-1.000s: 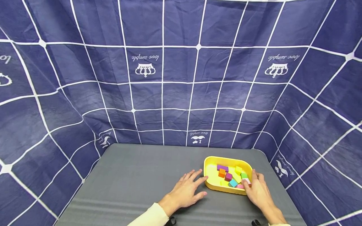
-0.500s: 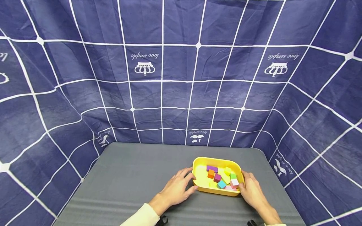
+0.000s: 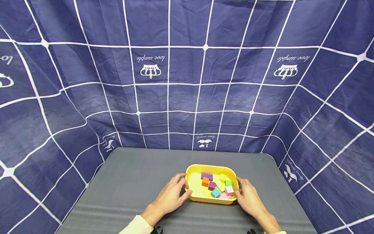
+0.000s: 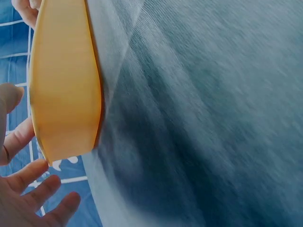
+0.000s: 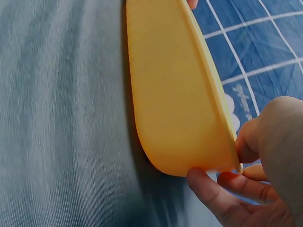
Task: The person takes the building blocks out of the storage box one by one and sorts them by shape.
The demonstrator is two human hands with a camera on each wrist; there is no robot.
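Note:
A shallow yellow plastic tub [image 3: 211, 200] with rounded corners stands on the grey table, several coloured blocks in it. Among them are a purple block [image 3: 206, 176], an orange cube [image 3: 205, 181], a blue cube [image 3: 215, 193] and a pink-and-white block [image 3: 229, 190]. At the tub's left end, my left hand [image 3: 168, 196] touches the rim with spread, fairly straight fingers; its thumb is off the wall in the left wrist view. My right hand [image 3: 249, 198] grips the right end, thumb at the rim and fingers [image 5: 204, 187] against the outer wall.
The grey tabletop [image 3: 140, 175] runs out to the left and behind the tub. A dark blue cloth [image 3: 181, 97] with white grid lines hangs at the back and both sides.
The tub with its blocks has slid left across the table. My right hand has moved along with it, and my left hand has shifted left, coming into contact with the near rim end.

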